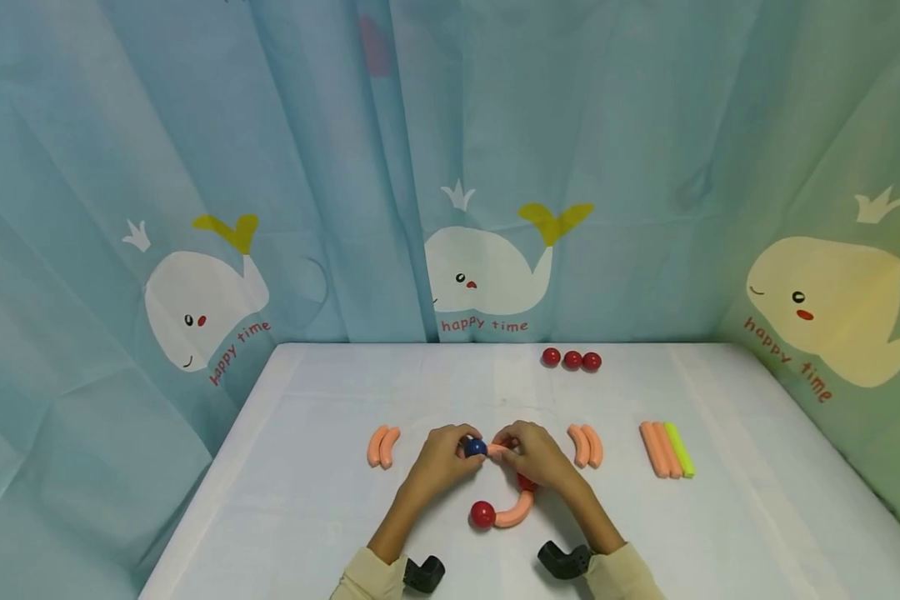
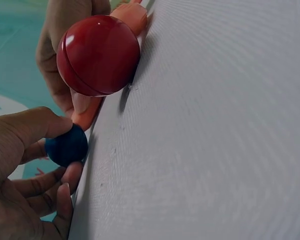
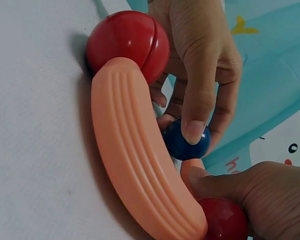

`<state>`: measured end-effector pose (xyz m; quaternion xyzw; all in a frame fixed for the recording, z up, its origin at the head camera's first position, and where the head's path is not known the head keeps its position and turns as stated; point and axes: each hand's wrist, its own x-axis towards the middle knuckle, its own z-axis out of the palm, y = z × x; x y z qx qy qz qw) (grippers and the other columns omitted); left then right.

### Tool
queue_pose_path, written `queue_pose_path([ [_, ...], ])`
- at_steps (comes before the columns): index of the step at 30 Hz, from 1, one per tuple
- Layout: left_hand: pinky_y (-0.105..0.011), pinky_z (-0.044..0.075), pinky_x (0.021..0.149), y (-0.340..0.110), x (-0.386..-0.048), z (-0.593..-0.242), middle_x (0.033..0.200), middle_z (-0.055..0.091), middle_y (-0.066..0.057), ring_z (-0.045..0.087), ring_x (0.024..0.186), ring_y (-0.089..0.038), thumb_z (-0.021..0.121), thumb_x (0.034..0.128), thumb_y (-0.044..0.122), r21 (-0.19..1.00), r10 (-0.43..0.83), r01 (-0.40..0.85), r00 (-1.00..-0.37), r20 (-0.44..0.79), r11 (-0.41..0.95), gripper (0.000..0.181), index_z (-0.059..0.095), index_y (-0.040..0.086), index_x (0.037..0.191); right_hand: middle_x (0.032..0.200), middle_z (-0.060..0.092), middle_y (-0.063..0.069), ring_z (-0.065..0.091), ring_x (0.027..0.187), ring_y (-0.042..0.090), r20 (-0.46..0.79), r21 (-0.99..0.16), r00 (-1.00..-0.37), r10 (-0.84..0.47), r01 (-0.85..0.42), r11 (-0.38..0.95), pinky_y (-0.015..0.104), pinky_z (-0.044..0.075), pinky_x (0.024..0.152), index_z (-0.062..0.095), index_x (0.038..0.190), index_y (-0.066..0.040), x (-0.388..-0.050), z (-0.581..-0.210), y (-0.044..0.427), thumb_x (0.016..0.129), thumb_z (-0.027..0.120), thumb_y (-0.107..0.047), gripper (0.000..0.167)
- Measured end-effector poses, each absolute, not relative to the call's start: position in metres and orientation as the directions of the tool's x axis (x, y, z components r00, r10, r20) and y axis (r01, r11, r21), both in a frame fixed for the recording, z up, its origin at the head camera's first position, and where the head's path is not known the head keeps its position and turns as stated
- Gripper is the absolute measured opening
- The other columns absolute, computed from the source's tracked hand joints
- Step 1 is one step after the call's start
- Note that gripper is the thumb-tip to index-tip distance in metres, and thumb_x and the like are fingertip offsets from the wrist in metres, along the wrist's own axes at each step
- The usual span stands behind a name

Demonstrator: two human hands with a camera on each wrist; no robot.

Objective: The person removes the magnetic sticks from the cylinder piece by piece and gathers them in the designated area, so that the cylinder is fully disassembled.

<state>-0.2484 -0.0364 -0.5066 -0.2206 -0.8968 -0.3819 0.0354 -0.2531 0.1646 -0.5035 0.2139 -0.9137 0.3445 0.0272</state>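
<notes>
My left hand [image 1: 442, 458] pinches a blue ball [image 1: 476, 447] between thumb and fingers near the middle of the table. Against it, my right hand [image 1: 537, 455] pinches a curved orange rod [image 1: 496, 450], its end touching the ball. Just below the right hand, a red ball [image 1: 526, 482] joins a second curved orange rod [image 3: 142, 155], which ends in another red ball [image 1: 482, 514]. The right wrist view shows grooves along this second rod. How the rod in my right hand meets the red ball beneath is partly hidden by that hand.
Two curved orange rods [image 1: 384, 447] lie at left, and two more [image 1: 585, 446] right of the hands. Farther right are straight orange rods [image 1: 660, 450] and a green rod [image 1: 678, 450]. Three red balls [image 1: 572, 360] sit near the back edge, before a whale-print curtain [image 1: 630, 167].
</notes>
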Motion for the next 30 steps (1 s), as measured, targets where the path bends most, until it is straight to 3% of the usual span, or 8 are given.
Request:
queue_pose_path([
  [17,-0.017,0.041,0.056,-0.038,-0.263,-0.504,0.077,0.059,-0.002,0.045,0.061,-0.001,0.073,0.0836,0.017,0.681,0.309,0.370,-0.926,0.217,0.632,0.027,0.070,0.006,0.108,0.083,0.064,-0.004,0.054,0.078,0.007,0.186,-0.627,-0.909,-0.374,-0.403,0.667,0.025,0.047,0.070,0.071,0.090,-0.009,-0.254,-0.501,0.175,0.087,0.073,-0.019,0.010],
  [24,-0.018,0.044,0.059,-0.018,-0.297,-0.503,0.080,0.065,-0.002,0.050,0.064,-0.002,0.077,0.0838,0.022,0.705,0.342,0.342,-0.928,0.149,0.621,0.032,0.070,0.004,0.109,0.083,0.063,-0.005,0.052,0.077,0.005,0.157,-0.660,-0.902,-0.403,-0.399,0.637,0.023,0.046,0.070,0.070,0.091,-0.009,-0.247,-0.501,0.183,0.088,0.072,-0.020,0.012],
  [30,-0.019,0.047,0.066,0.003,-0.336,-0.502,0.094,0.071,-0.006,0.056,0.073,-0.005,0.076,0.0855,0.024,0.711,0.364,0.334,-0.924,0.118,0.619,0.030,0.071,0.004,0.108,0.084,0.063,-0.004,0.052,0.079,0.003,0.138,-0.695,-0.887,-0.440,-0.403,0.595,0.023,0.047,0.073,0.069,0.091,-0.009,-0.245,-0.501,0.186,0.089,0.072,-0.021,0.013],
])
